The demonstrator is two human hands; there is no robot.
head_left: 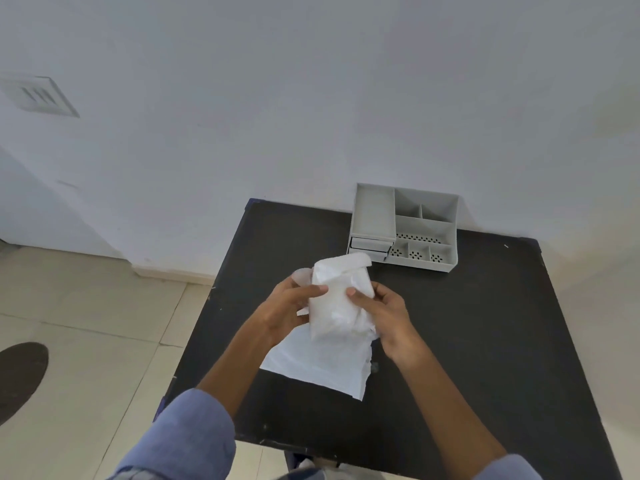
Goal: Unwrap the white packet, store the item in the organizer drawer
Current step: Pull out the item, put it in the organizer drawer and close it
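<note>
Above the middle of the black table [450,341], both hands hold the white packet [337,299] upright, clear of the tabletop. The left hand [287,306] grips its left edge, thumb pressed across the front and fingers wrapped behind. The right hand [384,310] closes on the right edge in the same way, thumb tip on the front face. Neither hand is free.

Unwrapping looks to be under way but not finished. A loose sheet of white wrapping [318,365] hangs from the bottom of the packet and trails toward the near edge of the table; whether it rests flat on the table or only drapes I cannot tell. At the top a flap of wrapping [349,263] stands open and folds to the right. What is inside stays hidden: the bundle between the thumbs is still covered in white material, so I cannot say what the item is.

Beyond the hands, against the wall [311,98], stands the grey organizer [446,237], well apart from the packet. Its top compartments look empty. Its small drawers [369,247], stacked at the lower left, sit partly behind the packet's top flap, and I cannot tell whether one is pulled out.

Still left, as I judge it: stripping the last layer, freeing the item, opening a drawer if needed, and placing the item inside.
</note>
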